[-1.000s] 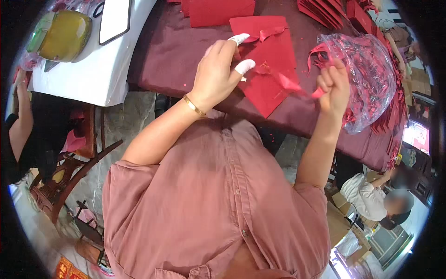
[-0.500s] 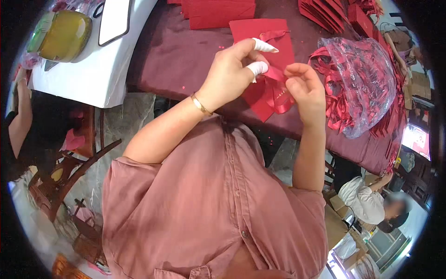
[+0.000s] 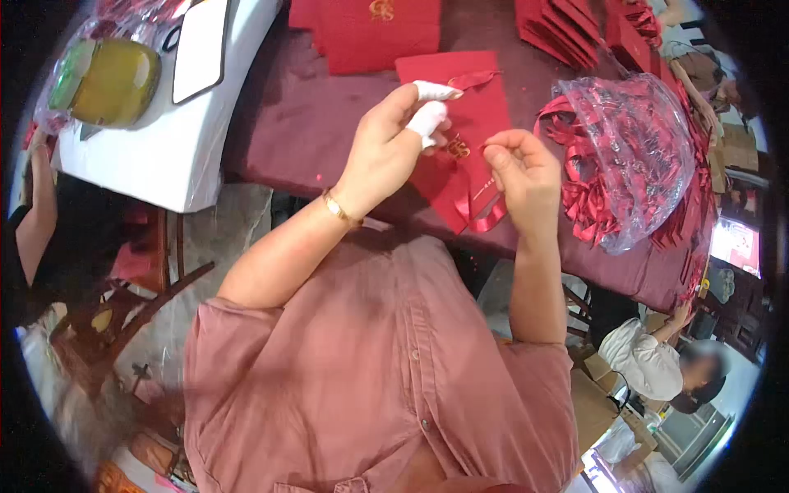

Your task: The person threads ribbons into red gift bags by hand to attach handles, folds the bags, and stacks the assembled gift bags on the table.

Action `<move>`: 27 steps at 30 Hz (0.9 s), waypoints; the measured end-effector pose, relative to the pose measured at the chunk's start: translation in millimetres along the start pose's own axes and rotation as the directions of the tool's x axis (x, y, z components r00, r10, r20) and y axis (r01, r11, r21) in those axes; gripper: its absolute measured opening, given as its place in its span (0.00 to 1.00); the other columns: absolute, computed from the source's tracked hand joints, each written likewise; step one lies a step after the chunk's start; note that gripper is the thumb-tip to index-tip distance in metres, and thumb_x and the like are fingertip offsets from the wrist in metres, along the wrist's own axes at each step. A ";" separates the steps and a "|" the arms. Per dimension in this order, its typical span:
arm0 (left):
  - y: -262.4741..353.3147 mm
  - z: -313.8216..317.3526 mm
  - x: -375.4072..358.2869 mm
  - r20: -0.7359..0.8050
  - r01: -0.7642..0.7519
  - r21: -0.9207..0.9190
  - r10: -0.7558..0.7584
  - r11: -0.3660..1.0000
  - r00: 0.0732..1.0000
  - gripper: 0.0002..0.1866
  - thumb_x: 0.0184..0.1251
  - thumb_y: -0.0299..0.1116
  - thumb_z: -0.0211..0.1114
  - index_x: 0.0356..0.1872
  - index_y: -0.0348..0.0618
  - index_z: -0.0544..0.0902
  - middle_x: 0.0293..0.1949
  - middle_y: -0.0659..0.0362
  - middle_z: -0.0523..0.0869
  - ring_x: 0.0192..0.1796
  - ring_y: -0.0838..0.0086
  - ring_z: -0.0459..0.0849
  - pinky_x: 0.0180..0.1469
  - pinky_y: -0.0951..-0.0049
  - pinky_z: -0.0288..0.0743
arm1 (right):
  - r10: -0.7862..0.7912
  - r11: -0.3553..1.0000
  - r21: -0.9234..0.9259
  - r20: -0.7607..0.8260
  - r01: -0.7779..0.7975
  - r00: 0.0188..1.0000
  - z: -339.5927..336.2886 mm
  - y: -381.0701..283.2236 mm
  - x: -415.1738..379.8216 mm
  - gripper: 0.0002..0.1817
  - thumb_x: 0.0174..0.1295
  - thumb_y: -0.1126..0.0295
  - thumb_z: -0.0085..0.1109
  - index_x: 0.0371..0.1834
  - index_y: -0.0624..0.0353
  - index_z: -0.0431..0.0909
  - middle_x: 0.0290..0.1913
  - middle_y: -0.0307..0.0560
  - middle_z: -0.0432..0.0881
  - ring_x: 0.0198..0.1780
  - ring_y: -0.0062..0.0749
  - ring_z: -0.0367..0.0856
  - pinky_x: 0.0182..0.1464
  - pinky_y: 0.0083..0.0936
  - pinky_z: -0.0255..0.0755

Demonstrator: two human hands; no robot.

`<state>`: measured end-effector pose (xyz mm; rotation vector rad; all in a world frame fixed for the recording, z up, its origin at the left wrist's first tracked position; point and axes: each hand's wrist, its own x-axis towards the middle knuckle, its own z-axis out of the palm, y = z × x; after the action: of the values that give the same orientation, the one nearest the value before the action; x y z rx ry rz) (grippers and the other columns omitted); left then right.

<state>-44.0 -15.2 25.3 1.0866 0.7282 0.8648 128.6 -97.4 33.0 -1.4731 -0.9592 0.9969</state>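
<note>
A flat red paper bag [image 3: 481, 103] with gold lettering lies on the table before me, with a red ribbon [image 3: 491, 218] looping down over its lower end. My left hand [image 3: 385, 144] is above the bag's left side, thumb and forefinger wrapped in white. Its other fingers curl in behind the thumb; what they hold, if anything, is hidden. At the bag's right edge, the thumb and forefinger of my right hand [image 3: 528, 174] pinch the ribbon.
More red bags [image 3: 382, 37] lie at the far side, others [image 3: 559, 29] to the right. A clear plastic bag of red ribbons [image 3: 625, 164] sits at right. On the white table at left are a jar [image 3: 115, 82] and a phone [image 3: 200, 51]. A person [image 3: 645, 357] is at lower right.
Both hands have moved slightly apart and the left has drawn back. The ribbon stretch between them no longer shows, and the gold lettering has come into view.
</note>
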 end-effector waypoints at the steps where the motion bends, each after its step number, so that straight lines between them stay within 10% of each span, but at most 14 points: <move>1: -2.2 -0.8 0.1 -0.021 -0.021 0.061 0.022 0.998 1.000 0.11 0.72 0.27 0.56 0.52 0.40 0.80 0.37 0.64 0.82 0.37 0.83 0.80 0.37 0.80 0.76 | -0.002 1.000 0.013 0.005 0.002 1.000 -3.2 1.9 0.2 0.03 0.63 0.78 0.62 0.38 0.63 0.79 0.24 0.28 0.74 0.22 0.07 0.65 0.23 0.09 0.56; 6: -13.1 -20.1 -4.8 -0.086 -0.190 0.474 0.260 0.860 0.962 0.15 0.70 0.26 0.60 0.57 0.40 0.78 0.41 0.61 0.83 0.39 0.84 0.80 0.39 0.83 0.74 | -0.236 0.949 -0.245 -0.137 0.198 0.962 -5.2 9.0 1.4 0.12 0.59 0.74 0.66 0.44 0.64 0.77 0.35 0.41 0.80 0.31 0.21 0.77 0.35 0.19 0.72; 8: -12.9 -28.3 -12.5 0.053 -0.297 0.704 0.370 0.645 0.928 0.25 0.60 0.29 0.69 0.60 0.43 0.76 0.43 0.56 0.82 0.42 0.72 0.82 0.45 0.71 0.78 | -0.354 0.740 -0.589 0.069 0.324 0.933 3.4 0.9 -5.8 0.19 0.53 0.69 0.72 0.45 0.63 0.77 0.35 0.46 0.80 0.32 0.31 0.79 0.36 0.27 0.74; 12: -29.3 -30.4 -18.5 0.136 -0.333 0.758 0.363 0.561 0.922 0.34 0.47 0.24 0.73 0.62 0.43 0.74 0.41 0.49 0.82 0.43 0.54 0.80 0.48 0.59 0.75 | -0.241 0.595 -0.719 0.267 0.359 0.933 33.6 19.3 -6.3 0.17 0.55 0.61 0.70 0.39 0.58 0.77 0.35 0.50 0.80 0.36 0.49 0.82 0.35 0.41 0.74; 16: -36.3 -33.5 -14.3 0.102 -0.316 0.677 0.340 0.664 0.935 0.37 0.46 0.19 0.69 0.63 0.44 0.72 0.38 0.51 0.82 0.43 0.52 0.79 0.47 0.57 0.73 | -0.229 0.704 -0.554 0.415 0.444 0.881 28.3 27.5 5.3 0.05 0.61 0.73 0.61 0.34 0.62 0.77 0.31 0.48 0.79 0.29 0.41 0.79 0.32 0.32 0.72; 18: -38.4 -35.8 -14.3 0.109 -0.350 0.701 0.391 0.622 0.914 0.32 0.47 0.18 0.65 0.60 0.41 0.73 0.36 0.50 0.80 0.42 0.51 0.77 0.45 0.55 0.71 | 0.105 0.936 -0.346 0.434 0.058 0.895 12.6 18.5 2.8 0.02 0.62 0.76 0.58 0.33 0.63 0.78 0.29 0.41 0.77 0.27 0.25 0.75 0.31 0.21 0.68; 21: -36.3 -37.0 -15.0 0.131 -0.346 0.712 0.368 0.611 0.920 0.32 0.47 0.19 0.68 0.58 0.41 0.73 0.39 0.52 0.80 0.44 0.52 0.78 0.49 0.57 0.72 | -0.114 0.993 -0.004 0.103 0.115 0.988 -11.3 -17.9 -4.9 0.03 0.60 0.79 0.58 0.35 0.61 0.76 0.29 0.38 0.75 0.28 0.20 0.73 0.30 0.14 0.67; 23: -35.2 -37.9 -18.0 0.135 -0.334 0.725 0.351 0.603 0.927 0.30 0.48 0.20 0.67 0.58 0.41 0.73 0.40 0.51 0.79 0.45 0.53 0.77 0.49 0.57 0.72 | -0.549 0.825 0.053 -0.156 0.562 0.821 -26.6 -66.0 9.1 0.06 0.64 0.70 0.51 0.31 0.60 0.72 0.24 0.40 0.71 0.24 0.25 0.70 0.26 0.19 0.66; 25: -36.8 -36.6 -19.2 0.154 -0.364 0.722 0.377 0.589 0.913 0.30 0.49 0.21 0.67 0.59 0.42 0.73 0.41 0.52 0.79 0.46 0.54 0.77 0.50 0.57 0.71 | -0.579 0.747 0.035 -0.456 0.664 0.676 -48.0 -134.6 0.9 0.15 0.63 0.62 0.48 0.21 0.57 0.67 0.23 0.41 0.71 0.28 0.29 0.72 0.34 0.25 0.68; 27: -37.9 -37.7 -21.5 0.165 -0.397 0.733 0.422 0.552 0.891 0.31 0.51 0.21 0.66 0.61 0.44 0.73 0.41 0.53 0.79 0.48 0.55 0.77 0.51 0.58 0.71 | -0.667 0.461 -0.198 -0.720 0.865 0.191 -49.6 -191.6 -7.4 0.17 0.66 0.61 0.46 0.30 0.65 0.75 0.27 0.48 0.78 0.33 0.38 0.80 0.44 0.33 0.76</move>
<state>-77.5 -25.7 -20.4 2.0781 0.9076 0.9953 162.9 -98.8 228.1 -0.7642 -0.7514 -0.2921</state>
